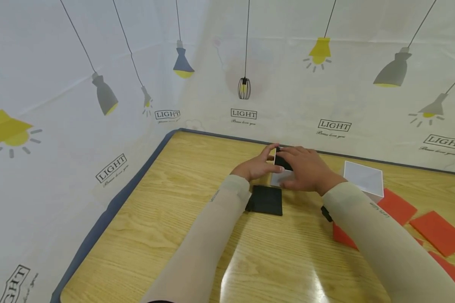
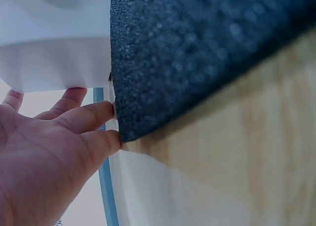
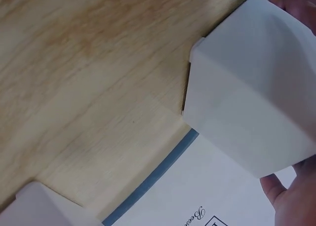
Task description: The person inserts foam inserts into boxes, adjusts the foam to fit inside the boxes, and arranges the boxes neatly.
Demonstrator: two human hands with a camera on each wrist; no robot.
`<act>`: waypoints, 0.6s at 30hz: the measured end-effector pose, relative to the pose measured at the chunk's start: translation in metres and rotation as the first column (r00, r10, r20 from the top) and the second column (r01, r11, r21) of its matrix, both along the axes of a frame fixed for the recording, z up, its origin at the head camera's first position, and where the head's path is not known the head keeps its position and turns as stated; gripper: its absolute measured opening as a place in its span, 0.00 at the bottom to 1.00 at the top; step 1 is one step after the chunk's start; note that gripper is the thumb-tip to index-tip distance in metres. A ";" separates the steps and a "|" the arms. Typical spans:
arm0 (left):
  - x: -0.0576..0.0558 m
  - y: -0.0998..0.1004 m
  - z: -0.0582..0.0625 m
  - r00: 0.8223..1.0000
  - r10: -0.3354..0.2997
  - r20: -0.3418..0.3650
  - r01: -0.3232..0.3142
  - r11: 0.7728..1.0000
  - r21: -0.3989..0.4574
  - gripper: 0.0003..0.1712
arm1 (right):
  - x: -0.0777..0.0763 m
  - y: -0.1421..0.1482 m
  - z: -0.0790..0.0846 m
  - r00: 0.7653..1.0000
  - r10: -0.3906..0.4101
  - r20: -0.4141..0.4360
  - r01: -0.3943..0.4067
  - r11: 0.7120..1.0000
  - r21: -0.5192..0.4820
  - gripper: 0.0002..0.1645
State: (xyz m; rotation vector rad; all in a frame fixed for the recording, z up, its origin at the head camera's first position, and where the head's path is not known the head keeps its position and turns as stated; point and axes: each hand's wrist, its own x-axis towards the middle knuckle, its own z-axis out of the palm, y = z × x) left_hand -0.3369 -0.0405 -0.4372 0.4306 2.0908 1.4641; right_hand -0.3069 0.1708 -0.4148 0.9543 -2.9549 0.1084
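Observation:
A small white box (image 1: 277, 180) with a black surface on its upper side (image 1: 282, 162) is held between both hands near the table's far edge. My left hand (image 1: 255, 167) grips its left side, thumb at the near edge and index finger at the far edge. From the right, my right hand (image 1: 307, 168) reaches over the box and holds it, covering much of the top. The right wrist view shows the box's smooth white sides (image 3: 242, 107) and fingers at its edges. A black foam square (image 1: 267, 200) lies just in front of the box.
To the right stands a second white box (image 1: 364, 176). Several red sheets (image 1: 441, 231) are spread over the right side of the wooden table (image 1: 167, 202), partly behind my right forearm. A white curtain printed with lamps (image 1: 212, 97) rises along the far and left edges.

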 end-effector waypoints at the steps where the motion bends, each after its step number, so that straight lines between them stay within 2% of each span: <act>1: 0.000 0.000 0.000 1.000 0.001 0.003 -0.001 1.000 0.002 0.53 | 0.000 0.000 -0.001 1.000 0.000 0.005 0.000 1.000 0.005 0.57; 7: -0.001 0.001 -0.001 1.000 0.000 0.013 0.000 1.000 0.009 0.53 | -0.001 -0.002 -0.006 1.000 0.018 -0.002 -0.018 0.999 0.028 0.56; 18: 0.000 0.000 0.000 1.000 0.005 0.009 -0.005 1.000 0.024 0.52 | 0.005 0.003 -0.002 0.999 0.050 -0.001 -0.050 0.997 0.051 0.53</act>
